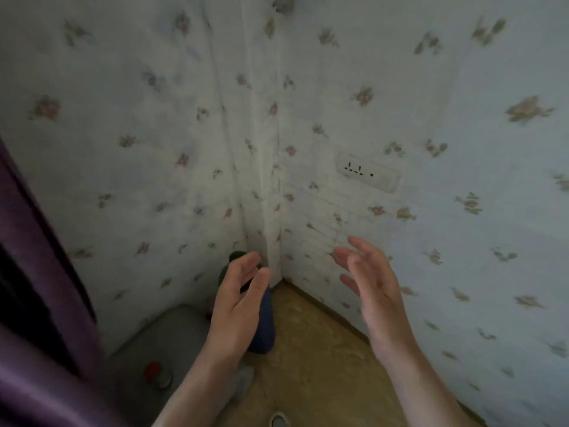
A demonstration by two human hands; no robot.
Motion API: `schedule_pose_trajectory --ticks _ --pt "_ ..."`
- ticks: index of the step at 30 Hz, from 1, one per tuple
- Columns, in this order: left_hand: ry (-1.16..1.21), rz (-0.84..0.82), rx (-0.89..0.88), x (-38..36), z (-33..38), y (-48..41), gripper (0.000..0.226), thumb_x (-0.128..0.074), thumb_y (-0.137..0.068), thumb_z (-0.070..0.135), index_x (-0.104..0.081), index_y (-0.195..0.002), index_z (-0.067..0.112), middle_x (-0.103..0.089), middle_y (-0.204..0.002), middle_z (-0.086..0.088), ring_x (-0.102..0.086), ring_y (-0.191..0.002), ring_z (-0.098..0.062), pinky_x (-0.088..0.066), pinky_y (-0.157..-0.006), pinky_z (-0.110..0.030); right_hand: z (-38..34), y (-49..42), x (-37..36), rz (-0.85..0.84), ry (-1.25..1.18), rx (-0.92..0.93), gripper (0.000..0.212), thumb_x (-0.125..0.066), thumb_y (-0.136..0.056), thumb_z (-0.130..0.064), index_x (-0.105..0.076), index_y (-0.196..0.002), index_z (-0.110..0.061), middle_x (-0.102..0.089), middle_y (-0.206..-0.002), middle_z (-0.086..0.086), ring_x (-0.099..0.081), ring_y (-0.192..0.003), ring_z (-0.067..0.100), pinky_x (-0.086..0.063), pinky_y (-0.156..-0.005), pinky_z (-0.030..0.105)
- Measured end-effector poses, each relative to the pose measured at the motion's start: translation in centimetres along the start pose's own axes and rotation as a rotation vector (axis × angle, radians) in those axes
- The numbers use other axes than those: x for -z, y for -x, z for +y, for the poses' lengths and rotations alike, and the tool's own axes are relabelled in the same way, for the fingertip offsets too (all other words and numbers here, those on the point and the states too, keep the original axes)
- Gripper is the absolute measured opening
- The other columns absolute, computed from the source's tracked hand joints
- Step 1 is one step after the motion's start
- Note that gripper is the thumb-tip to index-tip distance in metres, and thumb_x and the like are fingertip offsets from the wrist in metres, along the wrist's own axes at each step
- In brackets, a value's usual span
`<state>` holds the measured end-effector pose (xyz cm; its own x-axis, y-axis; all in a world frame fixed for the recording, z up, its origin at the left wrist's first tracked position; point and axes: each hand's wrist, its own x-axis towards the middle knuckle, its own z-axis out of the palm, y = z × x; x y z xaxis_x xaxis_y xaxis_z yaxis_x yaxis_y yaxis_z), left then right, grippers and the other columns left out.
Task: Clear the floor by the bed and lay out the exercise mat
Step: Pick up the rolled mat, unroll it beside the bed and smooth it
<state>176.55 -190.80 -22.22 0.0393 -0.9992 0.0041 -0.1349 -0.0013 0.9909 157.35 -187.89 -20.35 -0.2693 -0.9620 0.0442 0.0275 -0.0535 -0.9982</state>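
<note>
Head view: at the far left hangs a purple fabric point(37, 272), blurred at the frame's edge. Just right of it, low down, lies a grey surface point(172, 334) carrying a small red-capped item point(152, 369), too soft to name more closely. Your left hand point(238, 303) reaches toward the room's corner with its fingers straight and spread a little, gripping nothing. Directly behind it stands the rolled exercise mat point(264, 331), a dark blue roll upright on the floor and tucked into the corner where the two floral-papered walls meet. Whether your palm touches the roll cannot be told. The yellow-brown floor point(314, 349) runs rightward along the skirting. Your right hand point(372, 291) is raised near the right wall, apart from the mat, palm turned inward, fingers relaxed and holding nothing. Above it a white wall socket point(368, 175) sits in the wallpaper.
</note>
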Motion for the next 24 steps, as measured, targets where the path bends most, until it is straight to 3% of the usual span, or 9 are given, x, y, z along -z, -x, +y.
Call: schedule_pose_trajectory --ticks 2,6,11,14,16,19,22,24 --pt "0.037 0.064 0.046 -0.2 -1.6 -3.3 0.032 -0.054 -0.098 0.034 -0.054 -0.130 0.031 -0.056 -0.133 0.017 -0.049 -0.128 -0.006 -0.039 -0.108 -0.030 0.8 -3.4 -1.8 -0.042 0.052 -0.008 0.050 -0.054 -0.086 -0.056 -0.057 -0.132 -0.037 -0.069 -0.123 -0.017 -0.061 -0.120 -0.002 -0.048 -0.109 0.033" --pt "0.076 0.178 0.134 -0.7 -4.5 -8.8 0.034 -0.055 -0.099 0.029 -0.056 -0.132 0.024 -0.059 -0.132 0.009 -0.054 -0.123 -0.007 -0.041 -0.111 -0.038 2.5 -10.2 -5.6 -0.192 0.120 -0.049 0.049 -0.055 -0.086 -0.055 -0.057 -0.132 -0.038 -0.068 -0.125 -0.014 -0.061 -0.120 -0.001 -0.047 -0.107 0.031" --pt "0.085 0.272 0.171 -0.7 -6.9 -13.8 0.035 -0.057 -0.096 0.031 -0.057 -0.130 0.024 -0.060 -0.131 0.010 -0.056 -0.122 -0.003 -0.044 -0.103 -0.027 5.6 -17.8 -9.3 -0.341 0.114 -0.073 0.052 -0.054 -0.084 -0.052 -0.056 -0.131 -0.031 -0.066 -0.127 -0.008 -0.061 -0.116 -0.002 -0.048 -0.091 0.013" --pt "0.085 0.345 0.212 -0.8 -8.9 -16.4 0.027 -0.059 -0.093 0.031 -0.057 -0.120 0.035 -0.060 -0.130 0.010 -0.056 -0.121 -0.003 -0.044 -0.097 -0.020 8.6 -21.4 -10.3 -0.414 0.125 -0.109 0.059 -0.054 -0.086 -0.051 -0.053 -0.139 -0.025 -0.063 -0.134 -0.004 -0.059 -0.124 0.003 -0.049 -0.099 0.017" --pt "0.062 0.414 0.249 -1.1 -10.3 -17.7 0.035 -0.059 -0.087 0.036 -0.058 -0.121 0.027 -0.061 -0.128 0.009 -0.057 -0.121 -0.007 -0.044 -0.090 -0.009 11.2 -24.1 -10.5 -0.464 0.104 -0.164 0.064 -0.055 -0.086 -0.048 -0.050 -0.143 -0.020 -0.061 -0.138 -0.003 -0.057 -0.126 0.003 -0.048 -0.100 0.014" --pt "-0.008 0.516 0.289 -1.4 -13.4 -19.8 0.036 -0.059 -0.091 0.024 -0.056 -0.126 0.015 -0.061 -0.124 0.007 -0.057 -0.117 -0.008 -0.043 -0.081 -0.001 16.2 -28.2 -11.5 -0.506 0.143 -0.217 0.057 -0.056 -0.087 -0.045 -0.052 -0.139 -0.023 -0.062 -0.130 -0.011 -0.058 -0.117 -0.008 -0.044 -0.085 0.001" --pt "-0.119 0.551 0.330 -1.2 -18.3 -21.5 0.033 -0.058 -0.096 0.016 -0.053 -0.128 0.015 -0.060 -0.122 0.007 -0.058 -0.112 -0.009 -0.042 -0.079 -0.002 22.7 -31.3 -13.1 -0.520 0.206 -0.254 0.039 -0.059 -0.098 -0.034 -0.054 -0.136 -0.026 -0.063 -0.129 -0.010 -0.059 -0.113 -0.008 -0.046 -0.093 0.010" --pt "-0.329 0.539 0.337 -0.8 -22.2 -22.7 0.039 -0.059 -0.095 0.025 -0.051 -0.134 0.019 -0.055 -0.125 0.012 -0.054 -0.112 -0.009 -0.041 -0.086 -0.014 26.9 -33.0 -14.1 -0.528 0.267 -0.272 0.036 -0.059 -0.100 -0.029 -0.054 -0.135 -0.026 -0.063 -0.130 -0.005 -0.059 -0.118 0.004 -0.047 -0.101 0.022"
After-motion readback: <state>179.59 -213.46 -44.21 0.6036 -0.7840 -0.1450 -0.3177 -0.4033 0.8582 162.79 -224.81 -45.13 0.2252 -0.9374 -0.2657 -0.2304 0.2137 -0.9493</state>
